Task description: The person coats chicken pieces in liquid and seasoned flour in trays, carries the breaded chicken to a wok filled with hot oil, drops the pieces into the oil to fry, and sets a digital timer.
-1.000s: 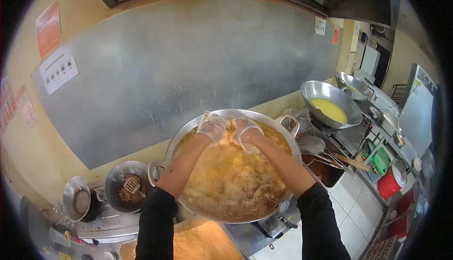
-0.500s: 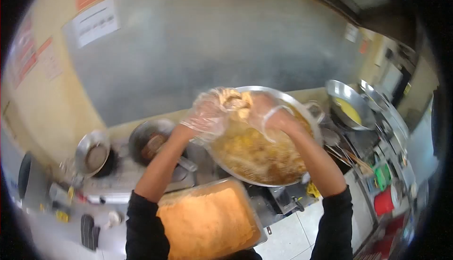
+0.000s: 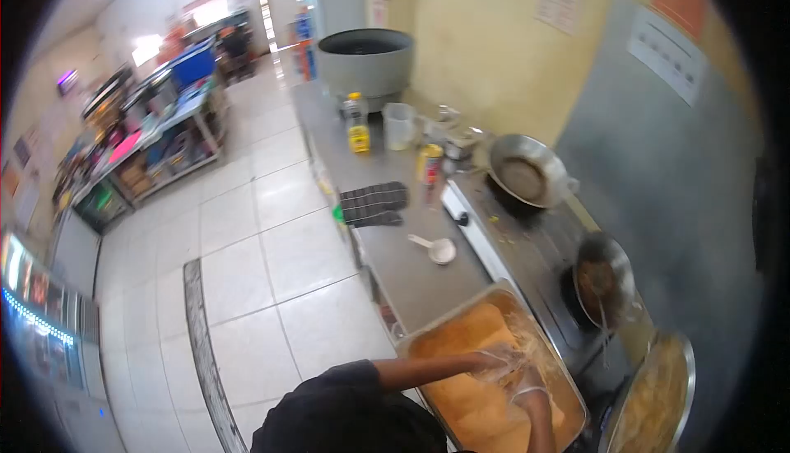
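Observation:
My left hand [image 3: 496, 361], in a clear plastic glove, is low over the orange breading flour [image 3: 473, 391] in a rectangular metal tray [image 3: 579, 404]. Close beside it, my right hand [image 3: 527, 389], also gloved, reaches into the same tray. Both hands are at the tray's wok side, where the flour is scraped thin and clumpy. Blur and flour hide the fingers, and I cannot make out anything held. A large wok of bubbling oil [image 3: 658, 399] stands just right of the tray.
Two smaller pans, one with dark residue [image 3: 522, 177] and one with a utensil [image 3: 599, 284], sit on the stove. On the steel counter lie a white scoop [image 3: 442, 250] and a checked oven mitt [image 3: 374, 204]. An oil bottle [image 3: 357, 128] stands farther back.
The view has swung left. My hands have come down from above the oil wok, where they held pale coated pieces, to the flour tray. Those pieces are no longer visible in them.

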Action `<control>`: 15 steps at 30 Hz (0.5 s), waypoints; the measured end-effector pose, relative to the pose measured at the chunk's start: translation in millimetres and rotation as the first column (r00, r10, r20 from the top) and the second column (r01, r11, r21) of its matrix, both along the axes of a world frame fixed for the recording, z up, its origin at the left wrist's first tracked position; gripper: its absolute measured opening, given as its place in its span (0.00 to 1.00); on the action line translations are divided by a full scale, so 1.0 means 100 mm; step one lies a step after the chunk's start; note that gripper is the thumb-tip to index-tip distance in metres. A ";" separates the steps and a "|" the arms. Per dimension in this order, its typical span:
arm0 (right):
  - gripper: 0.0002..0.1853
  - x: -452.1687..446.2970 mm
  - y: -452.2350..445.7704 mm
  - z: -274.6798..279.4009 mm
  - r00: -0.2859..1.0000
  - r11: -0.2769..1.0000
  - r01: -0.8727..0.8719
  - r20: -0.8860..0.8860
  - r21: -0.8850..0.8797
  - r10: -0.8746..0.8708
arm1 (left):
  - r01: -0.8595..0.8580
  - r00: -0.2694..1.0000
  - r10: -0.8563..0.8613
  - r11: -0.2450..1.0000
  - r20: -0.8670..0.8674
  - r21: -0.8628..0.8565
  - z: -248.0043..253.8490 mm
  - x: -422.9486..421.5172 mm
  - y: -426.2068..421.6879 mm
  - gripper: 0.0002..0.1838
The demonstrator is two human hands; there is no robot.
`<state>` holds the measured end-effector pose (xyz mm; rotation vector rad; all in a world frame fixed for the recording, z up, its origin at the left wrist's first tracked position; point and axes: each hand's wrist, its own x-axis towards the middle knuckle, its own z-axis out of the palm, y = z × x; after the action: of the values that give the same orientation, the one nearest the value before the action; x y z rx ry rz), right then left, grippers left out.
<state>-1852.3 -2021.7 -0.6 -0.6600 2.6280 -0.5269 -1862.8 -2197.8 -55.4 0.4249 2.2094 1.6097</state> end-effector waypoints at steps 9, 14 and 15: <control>0.24 0.22 -0.79 0.01 0.982 0.956 -0.138 0.159 0.260 0.098 | -0.287 0.952 0.285 0.958 -0.108 -0.003 -1.31 0.03 -0.29 0.15; 0.24 0.48 -0.71 0.25 0.983 0.997 -0.026 0.182 0.073 0.012 | -0.396 0.895 0.413 0.910 0.171 -0.125 -0.81 0.01 -0.27 0.17; 0.23 0.53 -0.66 0.29 0.981 0.996 -0.041 0.191 0.082 0.025 | -0.352 0.930 0.363 0.926 0.061 -0.139 -0.83 0.05 -0.24 0.16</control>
<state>-1798.9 -2087.5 28.1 -0.5949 2.4421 -0.4413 -1857.9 -2221.4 -138.2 -0.0910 2.4079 1.6093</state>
